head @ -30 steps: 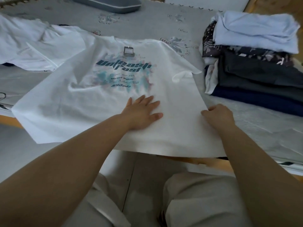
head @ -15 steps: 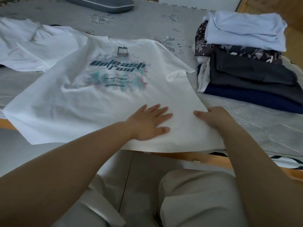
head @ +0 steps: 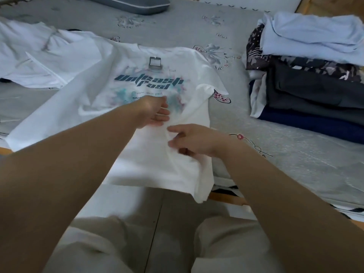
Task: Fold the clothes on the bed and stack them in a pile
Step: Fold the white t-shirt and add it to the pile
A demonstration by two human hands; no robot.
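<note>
Crowding the right of the frame, a pile of folded clothes (head: 315,79) sits on the grey bed cover (head: 177,26), with a pale blue garment (head: 315,34) on top, patterned and dark grey pieces below it and a navy one at the bottom. At the upper left lies a loose white garment (head: 39,58), spread and creased, its right edge tucked under the shoulder of the printed white T-shirt (head: 118,107). A grey pillow (head: 130,4) lies at the top centre, well apart from both hands.

Between the T-shirt's right edge and the pile, a strip of bare patterned cover is open. The shirt's hem hangs over the near edge of the bed, above the person's light trousers (head: 226,243) and the floor at the bottom of the frame. The wooden bed frame (head: 226,198) shows just under the hanging corner.

The T-shirt lies in the middle of the frame, print side up, with its right side drawn inward and bunched into a raised fold. The left hand (head: 155,113) rests on the shirt just below the lettering, fingers straight and close together, pointing toward the fold. The right hand (head: 195,140) is just beside it, lower and to the right, on the lifted side; its fingers are curled with cloth gathered under them, though blur hides how tightly they hold it.
</note>
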